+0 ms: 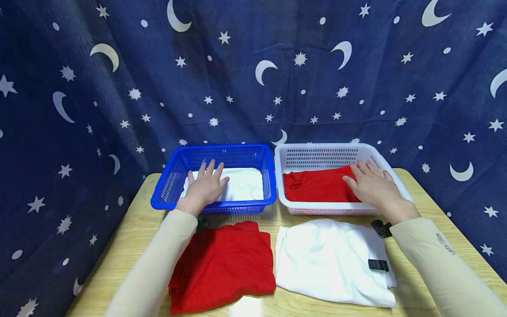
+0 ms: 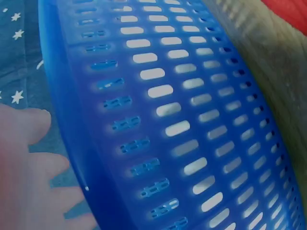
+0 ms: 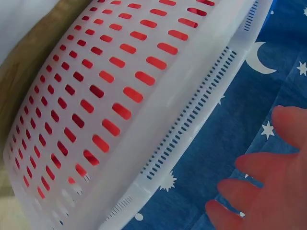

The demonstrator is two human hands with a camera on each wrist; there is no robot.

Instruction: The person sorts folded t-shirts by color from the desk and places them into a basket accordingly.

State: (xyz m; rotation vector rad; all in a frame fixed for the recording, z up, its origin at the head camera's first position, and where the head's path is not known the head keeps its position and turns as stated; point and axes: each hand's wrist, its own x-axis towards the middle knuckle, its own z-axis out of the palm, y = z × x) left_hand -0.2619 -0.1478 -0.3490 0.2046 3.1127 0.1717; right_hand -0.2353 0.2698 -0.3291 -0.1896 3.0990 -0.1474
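With fingers spread, my left hand point(image 1: 204, 187) is over the blue basket point(image 1: 253, 149), above a folded white cloth point(image 1: 245, 182) lying inside. My right hand point(image 1: 371, 185), fingers also extended, is over the right part of the white basket point(image 1: 283, 176), where a folded red cloth point(image 1: 317, 185) lies. Neither hand grips anything; whether they touch the cloths cannot be told. In the left wrist view the blue basket's slotted wall point(image 2: 168, 110) fills the middle. The right wrist view shows red through the slots of the white basket's wall point(image 3: 96, 105).
On the wooden table point(image 1: 130, 220), a folded red garment point(image 1: 229, 264) lies before the blue basket. A folded white garment point(image 1: 328, 259) with a black label point(image 1: 378, 265) lies before the white basket. A dark blue curtain point(image 1: 237, 101) with moons and stars hangs behind.
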